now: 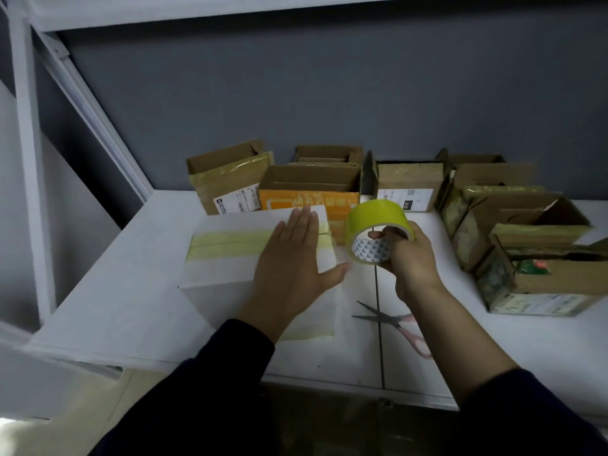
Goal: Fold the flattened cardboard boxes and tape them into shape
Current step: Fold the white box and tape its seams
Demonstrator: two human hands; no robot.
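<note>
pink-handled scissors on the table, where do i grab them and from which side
Take the pink-handled metal scissors by their pink loops, reaching in from the near edge of the white table: the blades lie open with tips pointing left, and the loops point back toward the person.

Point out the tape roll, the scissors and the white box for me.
tape roll (378, 216), head view, yellow-green outer band.
scissors (393, 318), head view, where the blades meet.
white box (223, 273), head view, bare top face.

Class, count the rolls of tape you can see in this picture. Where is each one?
1. The tape roll is held in the right hand, right of the white box. Others may hide inside the open boxes.
</note>
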